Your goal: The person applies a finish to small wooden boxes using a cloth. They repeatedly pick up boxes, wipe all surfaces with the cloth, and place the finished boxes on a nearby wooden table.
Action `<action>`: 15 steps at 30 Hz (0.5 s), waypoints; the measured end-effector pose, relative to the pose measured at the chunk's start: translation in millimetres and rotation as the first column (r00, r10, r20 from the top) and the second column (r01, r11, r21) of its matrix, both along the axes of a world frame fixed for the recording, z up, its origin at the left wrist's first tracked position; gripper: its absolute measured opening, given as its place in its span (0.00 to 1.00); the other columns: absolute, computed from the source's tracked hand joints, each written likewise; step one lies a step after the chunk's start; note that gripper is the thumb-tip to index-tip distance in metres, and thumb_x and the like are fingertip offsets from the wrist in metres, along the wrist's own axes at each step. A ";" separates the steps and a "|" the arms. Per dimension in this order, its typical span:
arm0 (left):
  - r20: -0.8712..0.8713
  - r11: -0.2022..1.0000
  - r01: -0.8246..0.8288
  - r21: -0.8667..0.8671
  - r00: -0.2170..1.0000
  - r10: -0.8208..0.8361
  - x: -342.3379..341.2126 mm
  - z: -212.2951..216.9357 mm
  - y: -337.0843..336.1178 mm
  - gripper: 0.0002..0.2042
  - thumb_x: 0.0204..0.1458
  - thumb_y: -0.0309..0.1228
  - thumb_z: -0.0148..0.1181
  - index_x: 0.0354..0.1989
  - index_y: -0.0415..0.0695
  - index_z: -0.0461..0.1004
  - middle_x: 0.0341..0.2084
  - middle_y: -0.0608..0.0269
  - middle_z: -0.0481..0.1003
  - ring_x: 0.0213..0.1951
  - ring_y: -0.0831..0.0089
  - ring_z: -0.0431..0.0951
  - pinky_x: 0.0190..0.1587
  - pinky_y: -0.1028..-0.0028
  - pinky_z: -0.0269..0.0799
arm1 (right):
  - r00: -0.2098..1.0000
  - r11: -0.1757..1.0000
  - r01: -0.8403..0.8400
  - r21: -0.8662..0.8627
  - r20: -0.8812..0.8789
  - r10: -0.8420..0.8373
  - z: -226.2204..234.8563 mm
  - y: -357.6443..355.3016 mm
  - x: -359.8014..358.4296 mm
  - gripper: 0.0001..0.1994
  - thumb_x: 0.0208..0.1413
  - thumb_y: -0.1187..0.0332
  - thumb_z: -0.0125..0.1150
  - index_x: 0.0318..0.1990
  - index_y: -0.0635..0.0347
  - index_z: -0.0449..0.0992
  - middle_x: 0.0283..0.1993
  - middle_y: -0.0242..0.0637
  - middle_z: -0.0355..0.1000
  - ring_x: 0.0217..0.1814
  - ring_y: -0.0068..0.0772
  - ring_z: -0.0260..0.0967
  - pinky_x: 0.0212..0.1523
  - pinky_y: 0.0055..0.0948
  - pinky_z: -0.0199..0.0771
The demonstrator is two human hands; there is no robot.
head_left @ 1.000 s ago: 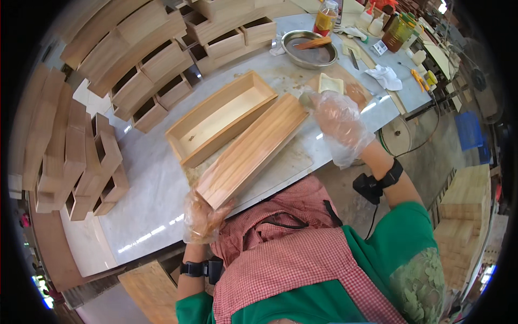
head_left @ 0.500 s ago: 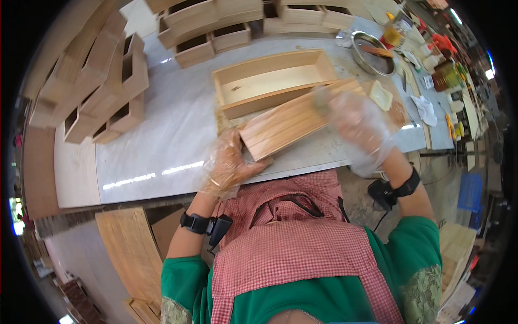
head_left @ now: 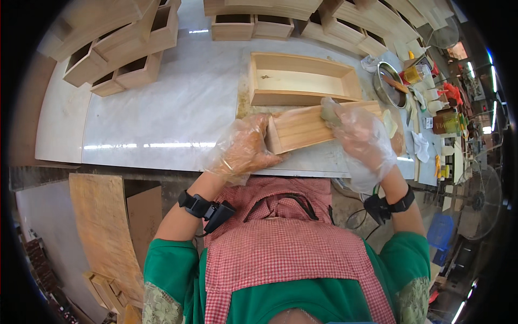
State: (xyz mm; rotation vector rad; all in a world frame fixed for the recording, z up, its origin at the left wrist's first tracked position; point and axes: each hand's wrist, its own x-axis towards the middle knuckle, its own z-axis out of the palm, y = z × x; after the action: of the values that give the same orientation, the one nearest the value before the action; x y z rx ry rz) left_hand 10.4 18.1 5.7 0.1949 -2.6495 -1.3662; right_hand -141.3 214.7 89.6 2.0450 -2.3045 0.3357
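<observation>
My left hand, in a clear plastic glove, grips the left end of a long, pale wooden box, thumb along its lower edge. One long smooth side of the box faces up; its opening is not visible. My right hand, gloved likewise, presses a grey-green pad on the box's upper face near its right part. The pad is mostly covered by the fingers, and its kind is hard to make out. Just beyond lies an open wooden tray-like box, long and shallow, with a dark knot inside.
Small wooden cabinets with drawers stand at the left and along the back. A metal bowl with a wooden-handled brush sits at right, near a white cloth and bottles. The grey tabletop ends before my apron.
The view has shifted, so the table's things sit differently in it. The held box has turned, now showing its end beside my left hand. My right hand stays on it with the pad.
</observation>
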 end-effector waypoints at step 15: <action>-0.031 1.000 0.008 -0.004 0.999 -0.008 -2.4 -1.0 -1.1 0.35 0.40 0.47 0.76 0.54 0.39 0.73 0.41 0.45 0.77 0.44 0.50 0.78 0.46 0.58 0.75 | 0.844 0.979 0.203 0.018 0.503 -0.184 -20.0 12.2 -19.6 0.17 0.63 0.70 0.55 0.59 0.55 0.73 0.57 0.44 0.72 0.56 0.39 0.72 0.53 0.35 0.76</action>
State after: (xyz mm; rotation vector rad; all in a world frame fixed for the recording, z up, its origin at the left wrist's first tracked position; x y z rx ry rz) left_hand 8.0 16.9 4.7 0.1617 -2.6295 -1.3552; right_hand -160.9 226.9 69.6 1.8455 -2.7298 0.9989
